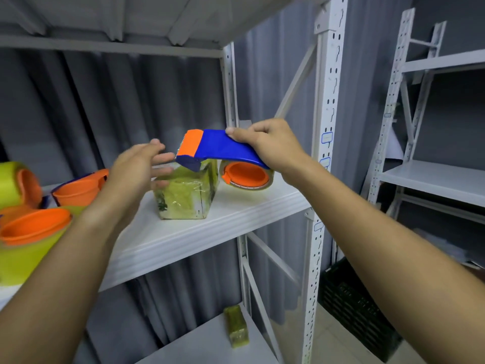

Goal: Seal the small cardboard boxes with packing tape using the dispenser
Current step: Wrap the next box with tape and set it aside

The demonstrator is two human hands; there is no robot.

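Two forearms reach to the shelf [210,227] at frame centre.
Right hand [267,145] grips the tape dispenser [223,149] over the small box [187,193]; left hand [136,166], fingers spread, hovers left.

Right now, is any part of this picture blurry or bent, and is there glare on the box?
Head view: the left hand is motion-blurred at the fingers; the right hand on the dispenser is sharper. Wide-angle distortion bows the shelf posts. The taped box shows small glints, no strong glare. Lighting is even, shadows soft.
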